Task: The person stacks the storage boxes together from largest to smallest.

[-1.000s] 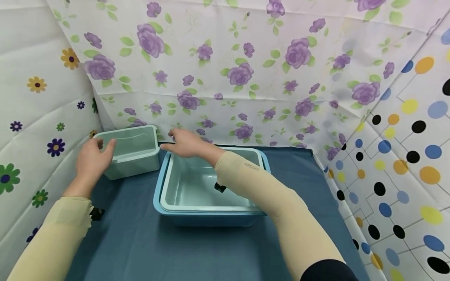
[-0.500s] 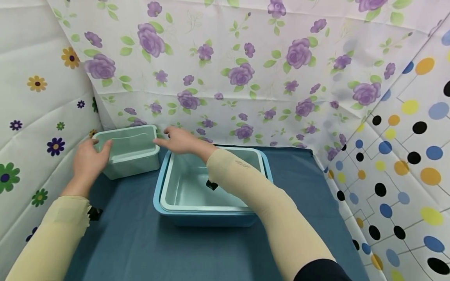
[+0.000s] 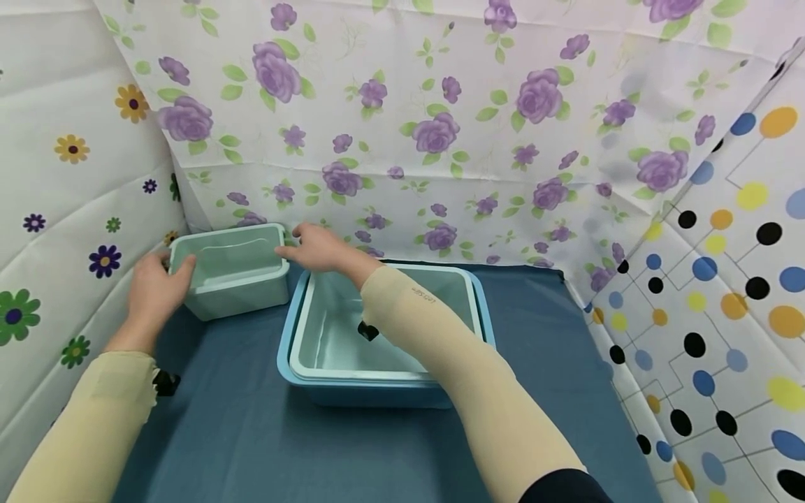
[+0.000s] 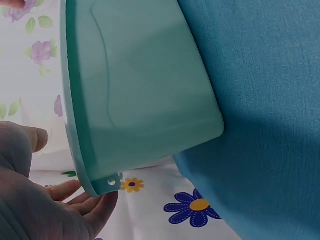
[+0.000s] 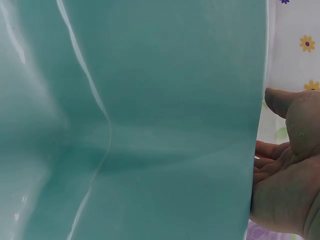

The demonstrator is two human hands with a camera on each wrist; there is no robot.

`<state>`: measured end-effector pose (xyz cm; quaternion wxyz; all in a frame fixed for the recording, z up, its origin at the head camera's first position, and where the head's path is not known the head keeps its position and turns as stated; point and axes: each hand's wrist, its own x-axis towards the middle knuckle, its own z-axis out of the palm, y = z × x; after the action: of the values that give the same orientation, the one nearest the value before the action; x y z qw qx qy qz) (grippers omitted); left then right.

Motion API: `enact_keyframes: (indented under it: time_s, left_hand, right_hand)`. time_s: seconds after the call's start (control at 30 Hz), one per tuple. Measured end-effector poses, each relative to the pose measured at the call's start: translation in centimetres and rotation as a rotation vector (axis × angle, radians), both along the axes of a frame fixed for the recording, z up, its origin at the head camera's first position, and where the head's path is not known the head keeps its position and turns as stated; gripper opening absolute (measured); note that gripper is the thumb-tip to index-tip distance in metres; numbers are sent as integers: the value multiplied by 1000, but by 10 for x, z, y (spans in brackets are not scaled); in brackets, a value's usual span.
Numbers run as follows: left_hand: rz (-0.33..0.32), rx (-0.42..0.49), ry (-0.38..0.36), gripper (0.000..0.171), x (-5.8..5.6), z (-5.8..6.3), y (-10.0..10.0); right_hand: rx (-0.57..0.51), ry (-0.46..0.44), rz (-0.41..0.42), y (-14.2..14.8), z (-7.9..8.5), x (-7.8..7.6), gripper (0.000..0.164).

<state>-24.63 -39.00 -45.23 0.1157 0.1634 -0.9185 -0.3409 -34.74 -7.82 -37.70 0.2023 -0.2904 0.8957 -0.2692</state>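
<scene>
A small pale green plastic bin (image 3: 235,290) stands at the back left, its mouth upward. My left hand (image 3: 157,290) is at its left end; in the left wrist view, the fingers (image 4: 102,212) touch the end tab under the rim and the thumb stands apart. At the bin's right end is my right hand (image 3: 321,248), its thumb by the rim and its fingers spread forward. That forearm crosses over a larger pale green bin (image 3: 352,374) nested in a blue bin (image 3: 377,397). In the right wrist view, the right hand (image 5: 295,165) shows beyond the larger bin's wall.
Dark blue cloth (image 3: 251,433) covers the table. A purple-flowered curtain (image 3: 402,140) hangs close behind the bins. Printed sheets stand at the left (image 3: 63,209) and right (image 3: 711,335) sides.
My right hand has moved left to the small bin's right end. The left hand has shifted slightly left along its end. The bins stay in place; the head view has turned a little.
</scene>
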Motion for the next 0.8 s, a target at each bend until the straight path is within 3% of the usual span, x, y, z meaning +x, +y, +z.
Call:
enact_keyframes:
  time_s: [0.2,0.4,0.57,0.7,0.8]
  left_hand:
    - [-15,-5,-7,65,0,-3,-2]
    - [-15,-13,-27,56,2,-2,-4]
    - [-23,-13,-56,57,2,-3,-6]
    - [-30,12,-94,67,5,-4,-9]
    - [-31,25,-121,74,9,-3,-12]
  right_hand:
    - [56,-11,-10,-2,-1,-7,77]
    - [106,-31,36,-5,0,-10,79]
    - [131,-49,49,-7,2,-10,77]
    - [135,-36,73,-10,0,-11,52]
    - [151,-10,113,-15,-2,-12,53]
